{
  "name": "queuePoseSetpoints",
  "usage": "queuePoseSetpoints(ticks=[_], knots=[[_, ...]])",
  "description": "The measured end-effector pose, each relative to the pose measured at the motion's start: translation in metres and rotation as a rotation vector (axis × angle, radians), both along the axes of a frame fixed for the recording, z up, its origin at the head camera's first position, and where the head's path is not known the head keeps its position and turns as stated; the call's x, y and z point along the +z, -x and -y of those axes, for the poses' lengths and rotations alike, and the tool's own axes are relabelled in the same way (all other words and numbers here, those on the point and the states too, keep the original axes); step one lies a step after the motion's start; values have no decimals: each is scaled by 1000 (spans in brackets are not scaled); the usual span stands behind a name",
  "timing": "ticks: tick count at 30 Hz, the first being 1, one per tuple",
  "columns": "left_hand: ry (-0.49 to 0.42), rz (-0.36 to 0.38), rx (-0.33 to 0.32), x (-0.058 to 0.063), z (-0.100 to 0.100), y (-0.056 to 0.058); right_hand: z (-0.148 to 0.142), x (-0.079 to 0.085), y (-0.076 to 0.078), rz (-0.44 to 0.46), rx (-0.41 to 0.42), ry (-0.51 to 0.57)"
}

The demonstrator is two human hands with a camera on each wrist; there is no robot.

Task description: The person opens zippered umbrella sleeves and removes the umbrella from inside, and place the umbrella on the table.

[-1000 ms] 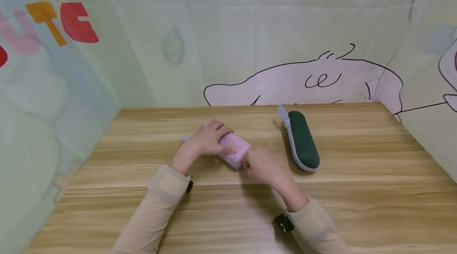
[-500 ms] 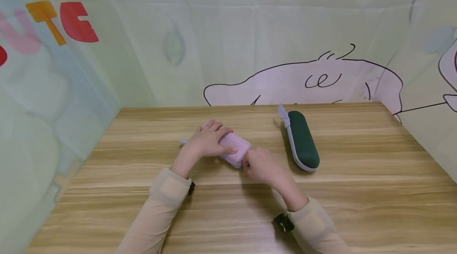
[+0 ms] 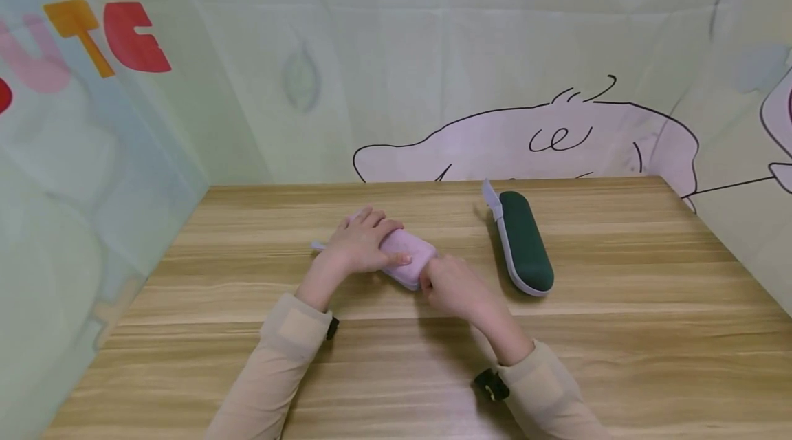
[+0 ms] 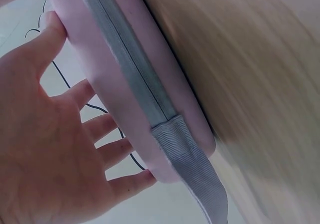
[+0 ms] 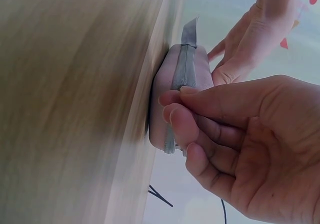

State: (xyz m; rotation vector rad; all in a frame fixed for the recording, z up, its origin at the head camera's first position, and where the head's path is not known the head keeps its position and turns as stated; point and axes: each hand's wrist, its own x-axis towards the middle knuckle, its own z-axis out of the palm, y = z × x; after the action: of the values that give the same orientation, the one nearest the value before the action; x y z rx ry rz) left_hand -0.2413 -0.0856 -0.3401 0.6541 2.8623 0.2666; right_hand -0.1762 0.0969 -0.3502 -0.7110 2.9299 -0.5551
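Observation:
A pink zippered case [image 3: 417, 247] lies on the wooden table in the head view. My left hand [image 3: 359, 245] rests over its top, fingers fairly straight and thumb on the near part. Along the side runs a grey zipper [image 4: 125, 59], its two edges together in the left wrist view, ending at a grey fabric tab [image 4: 192, 166]. At the case's right end is my right hand [image 3: 454, 289], fingers curled. In the right wrist view, its thumb and index finger pinch at the zipper line; the zipper pull itself is hidden between them.
A dark green case [image 3: 524, 240] with a pale zipper edge and raised tab lies to the right on the table [image 3: 383, 371]. Behind the table hangs a printed cloth [image 3: 371, 69] with cartoon lines and letters. Black straps sit at both wrists.
My left forearm has shifted very slightly to the right. The right hand keeps its place at the pink case's end, and the green case has not moved.

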Motion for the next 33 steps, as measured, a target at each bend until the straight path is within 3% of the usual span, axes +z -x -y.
queuePoseSetpoints(ticks=[10,26,33], knots=[[-15,-33,8,-1,2,-3,1,-3,1,-51,27,6],[-52,-55,19,-7,0,-1,1,-2,0,14,-14,17],[-47,-64,35,-7,-1,-2,0,-3,1,-46,5,15]])
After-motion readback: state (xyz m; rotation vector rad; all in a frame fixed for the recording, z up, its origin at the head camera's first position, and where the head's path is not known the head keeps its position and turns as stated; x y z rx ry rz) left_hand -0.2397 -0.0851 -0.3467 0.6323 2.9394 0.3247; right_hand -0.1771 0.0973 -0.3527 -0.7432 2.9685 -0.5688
